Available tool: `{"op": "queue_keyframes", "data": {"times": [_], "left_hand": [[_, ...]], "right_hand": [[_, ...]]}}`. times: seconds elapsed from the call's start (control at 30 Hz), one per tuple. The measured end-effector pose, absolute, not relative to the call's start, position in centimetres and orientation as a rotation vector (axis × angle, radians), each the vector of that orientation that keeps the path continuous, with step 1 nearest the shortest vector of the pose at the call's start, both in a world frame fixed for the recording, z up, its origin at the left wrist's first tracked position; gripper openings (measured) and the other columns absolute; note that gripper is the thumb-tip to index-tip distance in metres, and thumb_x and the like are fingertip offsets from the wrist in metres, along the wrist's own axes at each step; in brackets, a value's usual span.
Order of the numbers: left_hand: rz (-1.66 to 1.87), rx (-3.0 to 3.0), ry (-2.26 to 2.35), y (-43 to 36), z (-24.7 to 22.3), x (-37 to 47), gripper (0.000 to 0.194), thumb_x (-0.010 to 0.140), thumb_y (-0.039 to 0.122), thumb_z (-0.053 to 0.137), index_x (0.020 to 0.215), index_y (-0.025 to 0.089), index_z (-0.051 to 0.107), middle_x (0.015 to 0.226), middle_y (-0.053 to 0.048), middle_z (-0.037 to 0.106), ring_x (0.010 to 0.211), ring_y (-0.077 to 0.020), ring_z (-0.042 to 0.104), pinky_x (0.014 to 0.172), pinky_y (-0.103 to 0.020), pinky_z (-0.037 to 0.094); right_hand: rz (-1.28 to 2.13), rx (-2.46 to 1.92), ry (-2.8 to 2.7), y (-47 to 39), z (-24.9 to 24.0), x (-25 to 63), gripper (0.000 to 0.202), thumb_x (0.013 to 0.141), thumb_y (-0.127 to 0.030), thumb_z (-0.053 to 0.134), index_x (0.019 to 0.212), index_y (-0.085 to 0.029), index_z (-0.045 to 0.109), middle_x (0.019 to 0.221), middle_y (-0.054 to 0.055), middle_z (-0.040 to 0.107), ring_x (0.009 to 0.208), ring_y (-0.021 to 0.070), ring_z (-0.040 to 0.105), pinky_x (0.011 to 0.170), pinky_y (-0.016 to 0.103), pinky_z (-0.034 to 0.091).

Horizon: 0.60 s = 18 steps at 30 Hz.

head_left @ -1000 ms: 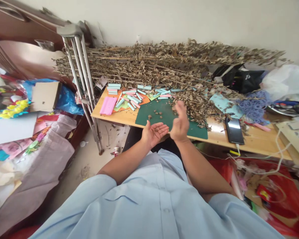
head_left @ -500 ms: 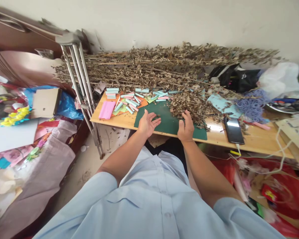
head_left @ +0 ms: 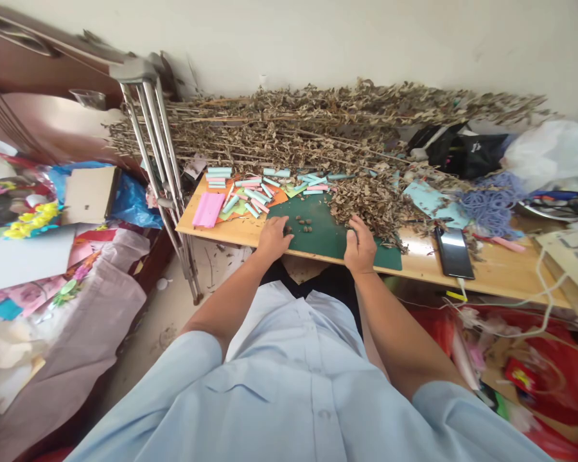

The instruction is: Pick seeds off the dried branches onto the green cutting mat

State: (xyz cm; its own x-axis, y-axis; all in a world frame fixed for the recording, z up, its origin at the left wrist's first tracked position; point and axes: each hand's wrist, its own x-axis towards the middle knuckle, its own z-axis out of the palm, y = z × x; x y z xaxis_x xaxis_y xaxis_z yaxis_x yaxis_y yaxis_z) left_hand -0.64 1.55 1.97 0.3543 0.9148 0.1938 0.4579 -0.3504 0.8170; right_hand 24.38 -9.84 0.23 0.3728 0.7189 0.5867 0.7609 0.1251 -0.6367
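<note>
My left hand (head_left: 273, 237) is palm down at the left side of a dark green cutting mat (head_left: 322, 240). Its fingers and thumb curve round a small brown lump at their tips. Several more small brown lumps (head_left: 305, 225) lie on the mat just right of it; their material is too small to tell. Over the mat's right part is my right hand (head_left: 360, 245), empty, with thumb and fingers apart. It is close to a heap of crumbled dried leaves (head_left: 373, 205).
Pink and pale blue paper rolls (head_left: 255, 192) and a pink paper stack (head_left: 208, 210) lie left. Long dried plant stalks (head_left: 270, 131) span the back. A phone (head_left: 453, 252), purple cord (head_left: 491, 199) and black bag (head_left: 481, 154) are right. Metal crutches (head_left: 157, 141) lean at the table's left end.
My left hand has turned from palm up to palm down and moved slightly left. Small brown lumps now show on the mat beside it. My right hand has barely moved.
</note>
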Motion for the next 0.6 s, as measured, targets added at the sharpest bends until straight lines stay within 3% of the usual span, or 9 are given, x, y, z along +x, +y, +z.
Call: {"op": "queue_keyframes", "data": {"times": [0.17,0.3,0.47,0.6], "left_hand": [[0.842,2.081,1.166,2.0,1.0,-0.5,0.018,0.080,0.013,0.065,0.095,0.021,0.073,0.103,-0.013,0.067,0.111,-0.0315,0.057,0.108,-0.048,0.039],[0.916,1.966,1.186,1.9,1.4,-0.4,0.013,0.083,0.016,0.065,0.093,0.021,0.072,0.099,-0.011,0.068,0.100,-0.0273,0.060,0.099,-0.044,0.045],[0.980,1.443,1.099,1.1,2.4,0.8,0.014,0.078,0.020,0.073,0.092,0.018,0.071,0.090,-0.005,0.071,0.084,-0.0186,0.065,0.080,-0.033,0.052],[0.878,1.125,0.914,0.4,3.1,1.9,0.024,0.074,0.025,0.079,0.094,0.015,0.068,0.079,-0.003,0.070,0.070,-0.0144,0.067,0.061,-0.025,0.050]], "right_hand": [[-0.047,-1.610,-1.386,-9.7,0.3,24.4,0.042,0.103,-0.042,0.040,0.125,-0.019,0.067,0.137,0.015,0.066,0.133,0.0259,0.059,0.116,0.053,0.045],[-0.043,-1.594,-1.457,-9.7,1.6,23.0,0.041,0.103,-0.043,0.042,0.124,-0.019,0.068,0.137,0.014,0.066,0.134,0.0274,0.058,0.116,0.053,0.045],[0.309,-1.532,-1.564,-8.9,3.2,19.5,0.038,0.098,-0.042,0.054,0.126,-0.023,0.068,0.120,0.009,0.075,0.102,0.0232,0.073,0.100,0.043,0.058],[0.552,-1.496,-1.511,-7.1,3.5,18.1,0.038,0.092,-0.036,0.060,0.127,-0.025,0.070,0.127,0.007,0.073,0.089,0.0188,0.073,0.087,0.038,0.062]]}}
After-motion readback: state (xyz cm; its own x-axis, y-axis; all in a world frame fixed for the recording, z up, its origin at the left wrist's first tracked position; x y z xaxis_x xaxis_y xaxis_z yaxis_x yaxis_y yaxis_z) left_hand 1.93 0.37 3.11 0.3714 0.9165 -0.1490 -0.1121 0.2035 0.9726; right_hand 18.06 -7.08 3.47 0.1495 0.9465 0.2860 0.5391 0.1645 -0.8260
